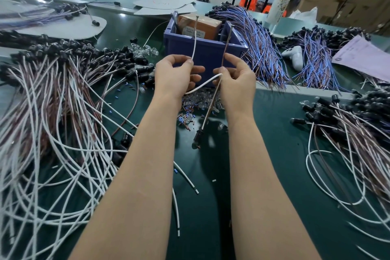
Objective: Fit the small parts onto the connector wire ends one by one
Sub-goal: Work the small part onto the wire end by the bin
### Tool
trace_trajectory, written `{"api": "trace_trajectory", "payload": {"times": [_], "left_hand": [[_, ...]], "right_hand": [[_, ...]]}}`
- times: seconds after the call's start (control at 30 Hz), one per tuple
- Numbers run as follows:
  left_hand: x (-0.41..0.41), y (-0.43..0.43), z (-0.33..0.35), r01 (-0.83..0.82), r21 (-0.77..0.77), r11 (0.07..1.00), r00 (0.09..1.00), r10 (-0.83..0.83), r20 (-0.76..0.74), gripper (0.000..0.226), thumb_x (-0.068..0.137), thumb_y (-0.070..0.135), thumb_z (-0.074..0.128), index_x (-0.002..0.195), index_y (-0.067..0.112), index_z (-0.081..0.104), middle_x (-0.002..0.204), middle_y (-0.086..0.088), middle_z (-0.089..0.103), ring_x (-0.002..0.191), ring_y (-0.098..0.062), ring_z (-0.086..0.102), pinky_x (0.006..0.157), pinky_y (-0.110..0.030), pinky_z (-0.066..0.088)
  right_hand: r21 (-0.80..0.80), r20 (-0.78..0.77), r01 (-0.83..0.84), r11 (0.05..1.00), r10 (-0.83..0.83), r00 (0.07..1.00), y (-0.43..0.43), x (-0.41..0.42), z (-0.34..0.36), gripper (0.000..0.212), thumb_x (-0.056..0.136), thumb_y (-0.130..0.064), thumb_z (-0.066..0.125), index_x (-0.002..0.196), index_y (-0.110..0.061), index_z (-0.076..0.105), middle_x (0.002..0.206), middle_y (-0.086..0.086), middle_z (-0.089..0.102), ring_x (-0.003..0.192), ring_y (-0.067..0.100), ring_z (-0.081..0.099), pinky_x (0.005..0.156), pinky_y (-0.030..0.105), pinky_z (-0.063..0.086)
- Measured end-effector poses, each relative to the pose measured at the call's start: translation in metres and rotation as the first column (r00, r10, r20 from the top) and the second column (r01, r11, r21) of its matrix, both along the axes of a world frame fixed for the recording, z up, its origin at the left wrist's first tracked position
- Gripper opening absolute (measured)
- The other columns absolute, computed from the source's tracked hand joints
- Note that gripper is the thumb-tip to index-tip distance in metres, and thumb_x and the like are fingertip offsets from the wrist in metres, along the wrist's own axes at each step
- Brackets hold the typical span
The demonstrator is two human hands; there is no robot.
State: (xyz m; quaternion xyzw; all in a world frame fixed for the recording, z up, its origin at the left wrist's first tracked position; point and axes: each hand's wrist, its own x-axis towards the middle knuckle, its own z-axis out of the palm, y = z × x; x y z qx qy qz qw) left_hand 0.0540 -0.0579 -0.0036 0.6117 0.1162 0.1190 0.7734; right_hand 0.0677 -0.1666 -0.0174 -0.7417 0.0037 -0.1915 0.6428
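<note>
Hands, slightly apart, each pinch one lead, left hand [175,76] the white wire [194,46], right hand [237,82] the brown wire [226,48], ends pointing up, while small parts [187,112] lie on the surface [274,154] directly beneath both (black connector [198,137] dangling on the near side).

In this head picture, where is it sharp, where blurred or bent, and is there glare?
Head view: sharp on the left hand and right hand pinching the white wire and brown wire; wire piles near the frame edges smear; the wide lens bows the edges of the green table; glare lies on it left of the blue bin.
</note>
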Motion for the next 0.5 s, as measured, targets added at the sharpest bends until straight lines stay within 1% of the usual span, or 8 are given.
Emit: {"api": "trace_trajectory", "payload": {"times": [0.03,0.1,0.17,0.23,0.33,0.4,0.5], "left_hand": [[0.0001,0.0003,0.0000,0.002,0.012,1.000,1.000,-0.002,-0.009,0.010,0.097,0.010,0.051,0.089,0.015,0.054,0.063,0.002,0.067,0.038,0.000,0.049,0.042,-0.012,0.040],[0.0004,0.0016,-0.0003,0.023,0.061,0.998,0.999,-0.021,-0.038,0.010,0.095,0.011,0.052,0.087,0.013,0.056,0.059,0.003,0.058,0.035,0.000,0.041,0.040,-0.013,0.035],[0.0004,0.0028,-0.0014,0.054,0.153,0.987,0.996,-0.042,-0.079,0.011,0.093,0.016,0.056,0.083,0.013,0.058,0.057,0.005,0.047,0.039,-0.003,0.037,0.043,-0.016,0.032],[-0.0009,0.0027,-0.0020,0.064,0.216,0.974,0.995,-0.045,-0.093,0.015,0.091,0.025,0.060,0.087,0.011,0.062,0.056,0.006,0.041,0.047,-0.008,0.035,0.046,-0.019,0.031],[-0.0022,0.0016,-0.0021,0.084,0.203,0.976,0.995,-0.071,-0.068,0.021,0.089,0.029,0.064,0.091,0.009,0.065,0.054,0.008,0.039,0.049,-0.008,0.033,0.048,-0.020,0.031],[-0.0028,0.0009,-0.0013,0.107,0.188,0.976,0.994,-0.098,-0.055,0.014,0.090,0.027,0.064,0.085,0.014,0.065,0.052,0.010,0.040,0.048,-0.007,0.034,0.048,-0.019,0.031],[-0.0030,0.0010,-0.0001,0.134,0.113,0.985,0.991,-0.132,-0.024,0.009,0.092,0.018,0.060,0.084,0.018,0.064,0.040,0.016,0.038,0.036,-0.002,0.031,0.038,-0.014,0.028]], "right_hand": [[0.016,-0.016,0.016,1.000,-0.015,1.000,-0.0003,0.0005,0.0004,0.026,0.090,-0.004,0.049,0.109,-0.019,0.058,0.078,-0.001,0.065,0.070,0.014,0.062,0.072,0.029,0.054],[0.114,-0.093,0.008,0.993,0.003,0.996,-0.0022,0.0018,0.0013,0.020,0.090,-0.001,0.045,0.100,-0.013,0.059,0.073,0.000,0.061,0.066,0.013,0.058,0.061,0.024,0.050],[0.261,-0.175,-0.070,0.963,0.118,0.977,-0.0053,0.0013,0.0016,0.022,0.090,-0.001,0.043,0.088,-0.010,0.062,0.066,0.000,0.055,0.054,0.010,0.052,0.051,0.020,0.043],[0.330,-0.204,-0.152,0.932,0.228,0.952,-0.0081,-0.0002,-0.0001,0.023,0.093,-0.005,0.045,0.081,-0.011,0.064,0.058,-0.003,0.050,0.045,0.007,0.046,0.046,0.019,0.040],[0.311,-0.180,-0.269,0.911,0.335,0.925,-0.0091,-0.0013,-0.0025,0.022,0.093,-0.008,0.049,0.079,-0.010,0.065,0.047,-0.009,0.047,0.041,0.005,0.043,0.045,0.019,0.036],[0.297,-0.164,-0.331,0.896,0.390,0.906,-0.0086,-0.0017,-0.0023,0.021,0.092,-0.009,0.050,0.078,-0.011,0.066,0.046,-0.010,0.048,0.041,0.005,0.044,0.045,0.020,0.035],[0.252,-0.177,-0.371,0.894,0.420,0.890,-0.0085,-0.0017,-0.0033,0.022,0.089,-0.009,0.052,0.074,-0.013,0.067,0.047,-0.008,0.051,0.042,0.007,0.045,0.045,0.019,0.037]]}}
